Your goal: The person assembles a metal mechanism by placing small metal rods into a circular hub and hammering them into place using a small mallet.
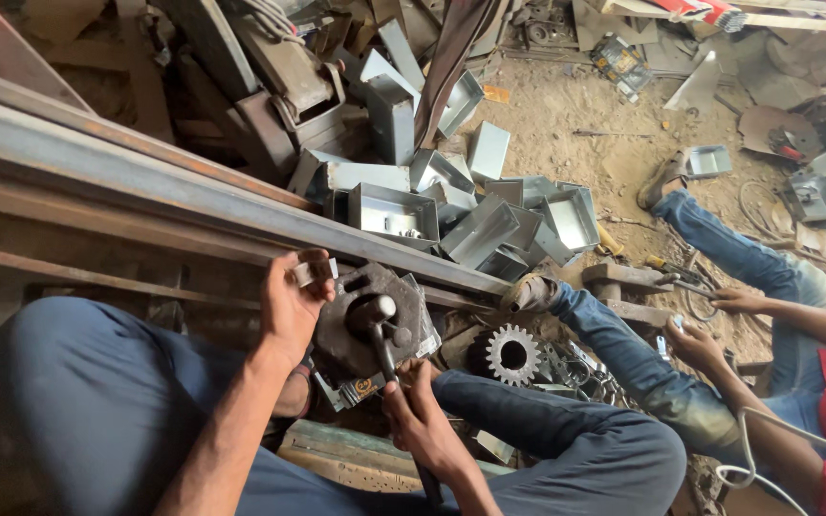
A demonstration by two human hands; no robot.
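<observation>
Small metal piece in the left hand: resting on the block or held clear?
Held clear. The left hand pinches the small metal piece beside the dark block's upper edge; contact cannot be told.

Soft daylight is cast from above the pile of metal boxes, where glare is seen on the steel. Below the pile, deep shadow is found. Straight edges beside it are bent by wide-angle distortion.

We look down on a sandy dirt floor, strewn with scrap. Long rusty steel beams run diagonally across the left. A heap of folded grey sheet-metal boxes lies beside them. A toothed gear sits on the ground. Flat metal offcuts litter the upper right. Daylight is soft and even.
</observation>
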